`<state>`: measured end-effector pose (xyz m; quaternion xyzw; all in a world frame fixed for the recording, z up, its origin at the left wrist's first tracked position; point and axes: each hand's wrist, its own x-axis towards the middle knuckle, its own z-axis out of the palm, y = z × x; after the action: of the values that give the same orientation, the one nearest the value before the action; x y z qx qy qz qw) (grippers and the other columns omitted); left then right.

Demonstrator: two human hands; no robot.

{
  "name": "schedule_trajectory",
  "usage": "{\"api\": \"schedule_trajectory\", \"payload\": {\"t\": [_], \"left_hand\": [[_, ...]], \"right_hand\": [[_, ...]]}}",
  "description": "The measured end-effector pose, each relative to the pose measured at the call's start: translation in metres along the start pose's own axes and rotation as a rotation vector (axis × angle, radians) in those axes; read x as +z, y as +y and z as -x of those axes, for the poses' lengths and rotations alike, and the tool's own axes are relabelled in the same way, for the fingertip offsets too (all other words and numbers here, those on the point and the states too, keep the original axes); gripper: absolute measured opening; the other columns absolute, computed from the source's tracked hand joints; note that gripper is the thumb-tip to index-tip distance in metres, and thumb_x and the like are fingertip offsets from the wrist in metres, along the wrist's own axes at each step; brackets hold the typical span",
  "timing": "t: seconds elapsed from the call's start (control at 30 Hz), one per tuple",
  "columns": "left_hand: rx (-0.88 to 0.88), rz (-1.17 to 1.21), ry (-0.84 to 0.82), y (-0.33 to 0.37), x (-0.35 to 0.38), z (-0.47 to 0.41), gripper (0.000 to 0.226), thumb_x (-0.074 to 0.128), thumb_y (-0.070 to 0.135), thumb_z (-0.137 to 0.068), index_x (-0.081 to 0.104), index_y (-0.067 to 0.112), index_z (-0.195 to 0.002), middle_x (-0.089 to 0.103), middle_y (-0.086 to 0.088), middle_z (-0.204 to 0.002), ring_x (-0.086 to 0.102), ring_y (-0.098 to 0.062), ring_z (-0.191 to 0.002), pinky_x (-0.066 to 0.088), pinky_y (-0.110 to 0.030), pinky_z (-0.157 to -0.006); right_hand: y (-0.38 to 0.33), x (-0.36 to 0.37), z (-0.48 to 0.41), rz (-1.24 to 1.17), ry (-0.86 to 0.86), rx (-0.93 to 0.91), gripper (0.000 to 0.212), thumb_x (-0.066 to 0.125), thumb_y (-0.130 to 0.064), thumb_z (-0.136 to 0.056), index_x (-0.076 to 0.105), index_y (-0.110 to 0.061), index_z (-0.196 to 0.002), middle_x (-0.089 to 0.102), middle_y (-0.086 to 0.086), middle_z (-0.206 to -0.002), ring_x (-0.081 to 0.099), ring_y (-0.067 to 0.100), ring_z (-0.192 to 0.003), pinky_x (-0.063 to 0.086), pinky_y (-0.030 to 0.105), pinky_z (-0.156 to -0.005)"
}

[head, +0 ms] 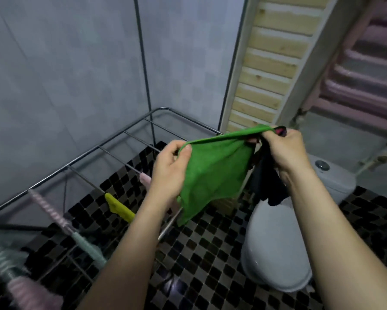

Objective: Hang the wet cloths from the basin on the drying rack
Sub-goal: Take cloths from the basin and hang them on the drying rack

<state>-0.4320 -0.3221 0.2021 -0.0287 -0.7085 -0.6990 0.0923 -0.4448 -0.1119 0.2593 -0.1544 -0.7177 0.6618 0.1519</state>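
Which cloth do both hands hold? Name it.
The green cloth; the yellow cloth hangs on the rack, the dark cloth dangles from the right hand alone.

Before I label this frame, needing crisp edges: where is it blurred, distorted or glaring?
Head view: green cloth, left hand, right hand fairly sharp; striped cloths lower left smeared; drying rack rails slightly bowed by the wide lens; light dim and flat, small glare on the floor tiles.

White toilet [335, 182], checkered floor [210, 253], wooden slats [270, 70].
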Motion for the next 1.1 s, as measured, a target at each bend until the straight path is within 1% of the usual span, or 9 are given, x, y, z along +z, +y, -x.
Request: {"api": "schedule_trajectory", "payload": {"t": [0.07, 0.17, 0.43, 0.6, 0.7, 0.77, 0.87, 0.97, 1.1], "left_hand": [[0.035, 0.055, 0.062, 0.007, -0.009, -0.026, 0.021, 0.057, 0.04, -0.086, 0.063, 0.021, -0.083, 0.055, -0.012, -0.074, 0.049, -0.022, -0.068, 0.041, -0.035, -0.064], [0.071, 0.059, 0.191, 0.009, -0.024, -0.067, 0.018, 0.052, 0.021, -0.098, 0.06, 0.019, -0.082, 0.058, -0.01, -0.078, 0.052, -0.018, -0.069, 0.042, -0.03, -0.064], [0.078, -0.159, 0.502, -0.002, -0.064, -0.152, 0.029, 0.051, 0.031, -0.095, 0.059, 0.018, -0.07, 0.056, 0.005, -0.065, 0.051, -0.011, -0.064, 0.039, -0.031, -0.062], [0.226, -0.311, 0.657, 0.002, -0.071, -0.176, 0.022, 0.051, 0.036, -0.092, 0.063, 0.036, -0.073, 0.058, 0.022, -0.063, 0.052, 0.0, -0.067, 0.043, -0.028, -0.065], [0.211, -0.469, 0.599, -0.02, -0.059, -0.165, 0.018, 0.053, 0.02, -0.096, 0.068, 0.03, -0.092, 0.063, 0.022, -0.075, 0.055, 0.004, -0.071, 0.043, -0.022, -0.065], [0.088, -0.598, 0.487, -0.053, -0.056, -0.155, 0.021, 0.057, 0.01, -0.094, 0.072, 0.02, -0.105, 0.069, 0.011, -0.094, 0.06, -0.001, -0.086, 0.046, -0.022, -0.076], [-0.117, -0.808, 0.196, -0.094, -0.051, -0.137, 0.029, 0.059, 0.003, -0.091, 0.071, 0.014, -0.115, 0.07, 0.0, -0.112, 0.063, -0.016, -0.106, 0.046, -0.025, -0.093], [-0.222, -0.889, 0.061, -0.112, -0.042, -0.121, 0.031, 0.056, 0.005, -0.093, 0.069, 0.017, -0.117, 0.07, 0.0, -0.115, 0.062, -0.017, -0.109, 0.042, -0.02, -0.09], [-0.198, -1.113, 0.177, -0.114, -0.043, -0.138, 0.026, 0.052, 0.018, -0.096, 0.067, 0.028, -0.115, 0.072, 0.0, -0.107, 0.061, -0.023, -0.101, 0.05, -0.036, -0.08]], "right_hand": [[-0.017, 0.023, -0.023, 0.029, -0.066, -0.069, 0.02, 0.058, -0.002, -0.09, 0.063, -0.009, -0.072, 0.053, -0.011, -0.041, 0.048, 0.004, -0.039, 0.038, 0.017, -0.043], [-0.033, 0.065, -0.061, 0.038, -0.201, -0.104, 0.03, 0.055, 0.001, -0.089, 0.06, -0.014, -0.064, 0.053, -0.014, -0.038, 0.047, -0.002, -0.035, 0.036, 0.013, -0.039], [-0.045, 0.161, -0.152, 0.08, -0.485, -0.123, 0.021, 0.055, 0.002, -0.086, 0.071, -0.009, -0.079, 0.062, -0.007, -0.045, 0.053, 0.001, -0.036, 0.037, 0.013, -0.037], [-0.036, 0.194, -0.201, 0.081, -0.595, -0.21, 0.028, 0.055, 0.003, -0.087, 0.073, -0.018, -0.083, 0.065, -0.002, -0.068, 0.057, -0.001, -0.05, 0.044, 0.015, -0.048], [-0.001, 0.19, -0.222, 0.182, -0.658, -0.191, 0.035, 0.053, 0.007, -0.087, 0.073, -0.021, -0.085, 0.07, -0.007, -0.066, 0.061, 0.0, -0.055, 0.047, 0.015, -0.052], [0.039, 0.182, -0.235, 0.306, -0.76, -0.088, 0.035, 0.052, 0.01, -0.089, 0.072, -0.019, -0.088, 0.075, 0.004, -0.08, 0.067, 0.004, -0.063, 0.055, 0.018, -0.064], [0.099, 0.17, -0.245, 0.529, -0.917, 0.037, 0.031, 0.051, 0.015, -0.088, 0.071, -0.009, -0.089, 0.072, 0.024, -0.093, 0.07, 0.029, -0.08, 0.057, 0.035, -0.084], [0.129, 0.159, -0.244, 0.734, -0.994, 0.049, 0.022, 0.059, 0.009, -0.086, 0.074, -0.007, -0.086, 0.068, 0.003, -0.067, 0.062, 0.021, -0.07, 0.049, 0.016, -0.057], [0.133, 0.146, -0.244, 0.921, -1.034, 0.015, 0.028, 0.063, -0.007, -0.087, 0.062, -0.015, -0.061, 0.053, 0.002, -0.056, 0.05, 0.016, -0.054, 0.033, 0.025, -0.05]]}}
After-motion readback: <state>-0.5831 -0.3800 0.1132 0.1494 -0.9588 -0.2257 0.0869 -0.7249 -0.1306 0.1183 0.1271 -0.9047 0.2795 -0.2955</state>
